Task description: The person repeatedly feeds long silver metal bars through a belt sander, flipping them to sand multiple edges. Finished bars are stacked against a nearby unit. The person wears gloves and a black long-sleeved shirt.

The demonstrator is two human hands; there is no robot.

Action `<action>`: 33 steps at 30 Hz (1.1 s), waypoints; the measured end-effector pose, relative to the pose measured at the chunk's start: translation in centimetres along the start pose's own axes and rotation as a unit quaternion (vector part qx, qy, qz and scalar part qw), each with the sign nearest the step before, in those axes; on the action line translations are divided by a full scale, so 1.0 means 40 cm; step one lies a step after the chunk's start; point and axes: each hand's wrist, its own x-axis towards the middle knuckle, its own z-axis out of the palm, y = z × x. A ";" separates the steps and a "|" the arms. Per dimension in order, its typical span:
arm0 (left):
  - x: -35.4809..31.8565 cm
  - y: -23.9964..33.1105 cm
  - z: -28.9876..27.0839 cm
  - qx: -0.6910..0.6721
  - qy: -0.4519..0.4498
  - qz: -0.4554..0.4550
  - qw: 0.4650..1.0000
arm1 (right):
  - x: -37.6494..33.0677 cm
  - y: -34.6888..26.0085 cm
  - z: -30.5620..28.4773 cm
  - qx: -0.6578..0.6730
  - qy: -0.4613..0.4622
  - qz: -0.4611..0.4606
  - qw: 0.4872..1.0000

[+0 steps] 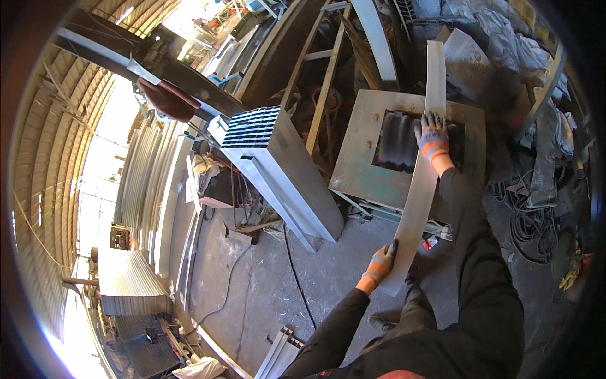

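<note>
A long, flat pale metal strip (416, 196) runs over the top of a grey-green metal machine table (360, 136) and off its near edge. My left hand (379, 265), in a grey and orange glove, is closed on the left edge of the strip near its close end. My right hand (433, 140), gloved alike, lies on top of the strip with fingers stretched and apart. Beneath it, a square opening in the table shows a dark, streaked surface (399, 140). The strip covers part of this opening, and the fingers under its edge are hidden.
Left of the machine stands a tall stack of metal profiles (297, 170), with one profile (274, 202) leaning on it. Cables (291, 265) cross the concrete floor. Coiled hoses (533, 230) lie at right. More profiles (281, 354) lie near my left arm; corrugated sheets (129, 281) are stacked far left.
</note>
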 end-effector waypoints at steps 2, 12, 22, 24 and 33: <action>-0.056 -0.094 -0.027 0.009 0.013 0.052 0.998 | -0.096 -0.054 -0.038 0.001 -0.029 0.012 1.000; -0.572 -0.625 -0.095 -0.003 0.019 0.027 0.999 | -0.724 -0.313 -0.250 0.028 -0.062 -0.014 0.998; -1.064 -1.057 -0.162 0.020 0.069 0.044 0.996 | -1.291 -0.560 -0.449 0.106 -0.041 -0.012 0.993; -1.158 -1.094 -0.182 0.054 0.090 0.073 0.992 | -1.378 -0.592 -0.464 0.120 -0.015 -0.013 0.993; -1.567 -1.167 -0.260 0.183 0.197 0.029 0.963 | -1.580 -0.473 -0.353 0.684 -0.206 0.331 0.617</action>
